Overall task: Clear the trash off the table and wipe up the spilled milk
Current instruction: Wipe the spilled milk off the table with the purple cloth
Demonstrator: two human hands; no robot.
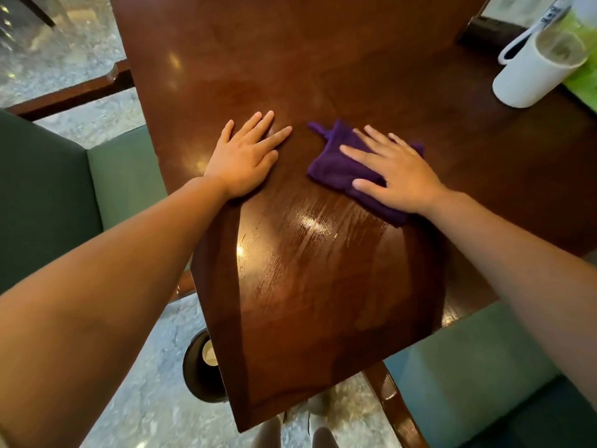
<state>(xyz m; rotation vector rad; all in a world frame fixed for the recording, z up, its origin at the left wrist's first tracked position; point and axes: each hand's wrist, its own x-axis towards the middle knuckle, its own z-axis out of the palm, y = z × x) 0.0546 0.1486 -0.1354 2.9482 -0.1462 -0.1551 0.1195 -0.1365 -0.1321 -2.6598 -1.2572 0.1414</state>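
Note:
A dark wooden table (pixel 323 302) fills the middle of the head view. My right hand (pixel 395 171) lies flat, fingers spread, pressing a folded purple cloth (pixel 336 163) onto the tabletop. Just below the cloth a streaky wet smear (pixel 326 227) shines on the wood. My left hand (pixel 247 156) rests palm down on the table to the left of the cloth, fingers apart, holding nothing.
A white cup with a strap (pixel 536 69) and a green packet (pixel 584 76) stand at the table's far right. A dark round bin (pixel 202 367) sits on the stone floor under the near left edge. Green upholstered seats (pixel 48 195) flank the table.

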